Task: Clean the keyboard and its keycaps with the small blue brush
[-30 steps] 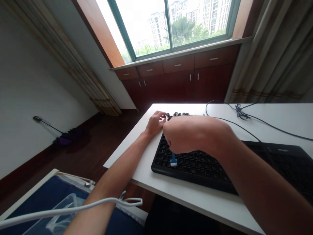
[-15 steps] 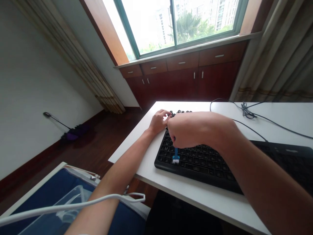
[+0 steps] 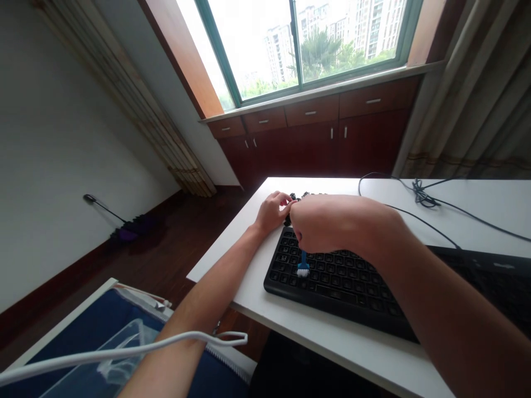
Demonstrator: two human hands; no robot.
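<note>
A black keyboard [image 3: 338,296] with its keycaps off lies on the white table, its sockets bare. My right hand [image 3: 317,224] is closed round the handle of a small blue brush [image 3: 303,267], whose white bristles touch the lower left key sockets. Beyond the keyboard's far left corner, my left hand [image 3: 271,213] is at the table, fingers bent and thumb drawn in towards them. Its fingertips are beside a pile of loose black keycaps [image 3: 307,194] and partly behind my right hand. Whether something small is pinched there cannot be made out.
A black cable [image 3: 423,194] is bunched on the table [image 3: 253,254] at the back right. A white bent bar [image 3: 166,341] crosses at lower left, above a blue fabric surface [image 3: 62,331] with a clear plastic bag. Wooden cabinets [image 3: 309,143] stand under the window.
The view has shifted slightly, so the scene sits a little lower. The left hand's thumb and fingers have come closer together. The brush stays over nearly the same lower left sockets.
</note>
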